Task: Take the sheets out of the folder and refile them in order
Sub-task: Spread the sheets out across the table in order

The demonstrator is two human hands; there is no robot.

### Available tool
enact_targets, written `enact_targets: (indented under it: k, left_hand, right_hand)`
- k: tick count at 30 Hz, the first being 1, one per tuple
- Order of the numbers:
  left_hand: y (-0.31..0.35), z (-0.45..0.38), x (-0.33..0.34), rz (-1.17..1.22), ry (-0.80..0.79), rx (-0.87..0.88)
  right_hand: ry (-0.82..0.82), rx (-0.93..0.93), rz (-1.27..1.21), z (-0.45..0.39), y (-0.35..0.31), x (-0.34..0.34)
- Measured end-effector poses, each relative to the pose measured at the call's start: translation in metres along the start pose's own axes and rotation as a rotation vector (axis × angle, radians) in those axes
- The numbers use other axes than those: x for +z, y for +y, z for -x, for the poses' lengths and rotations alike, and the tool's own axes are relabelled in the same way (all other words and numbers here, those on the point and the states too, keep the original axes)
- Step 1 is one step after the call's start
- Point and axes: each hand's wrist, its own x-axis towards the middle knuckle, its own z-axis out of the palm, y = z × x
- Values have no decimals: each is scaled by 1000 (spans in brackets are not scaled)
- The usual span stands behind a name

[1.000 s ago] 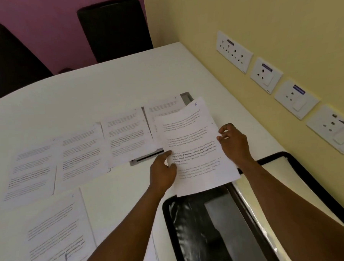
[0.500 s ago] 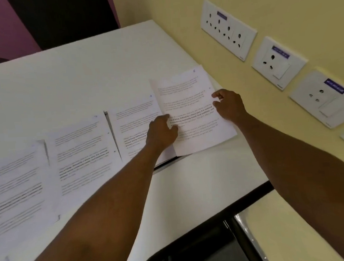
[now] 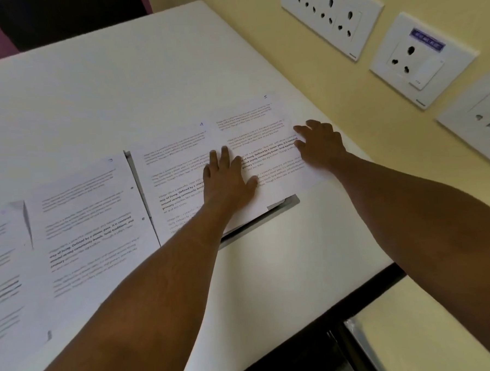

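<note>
Printed sheets lie in a row on the white table (image 3: 96, 88). The rightmost sheet, marked 5 (image 3: 261, 133), lies flat near the wall. My left hand (image 3: 226, 177) presses on its left edge with straight fingers, partly over the neighbouring sheet marked 4 (image 3: 178, 171). My right hand (image 3: 321, 141) rests flat on its right edge. Left of these lie the sheet marked 3 (image 3: 89, 219) and another sheet (image 3: 4, 269) at the frame's left edge. The black folder (image 3: 368, 335) shows only at the bottom right, open, with a clear sleeve.
A grey cable hatch (image 3: 284, 204) in the table lies under sheets 4 and 5. The yellow wall on the right carries several white socket plates (image 3: 334, 13). A dark chair (image 3: 67, 16) stands behind the table's far edge.
The sheet marked 5 went from held above the folder to flat on the table at the right end of the row. Both hands now press on it. My view shifted forward.
</note>
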Motion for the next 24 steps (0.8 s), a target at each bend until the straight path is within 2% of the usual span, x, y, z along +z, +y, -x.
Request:
enact_targets:
  k: [3, 9, 14, 19, 24]
  left_hand:
    - [-1, 3, -2, -16, -35, 17]
    - [-6, 53, -17, -56, 7, 24]
    - [-15, 133, -36, -24, -56, -40]
    - [-16, 229, -55, -32, -46, -79]
    - [-17, 329, -63, 1, -20, -137]
  right_hand:
    - [15, -1, 31, 10, -3, 2]
    - [120, -33, -28, 71, -27, 3]
    - [86, -124, -113, 154, -50, 4]
    - [68, -224, -147, 243, -68, -5]
    - [24, -244, -198, 331, -93, -11]
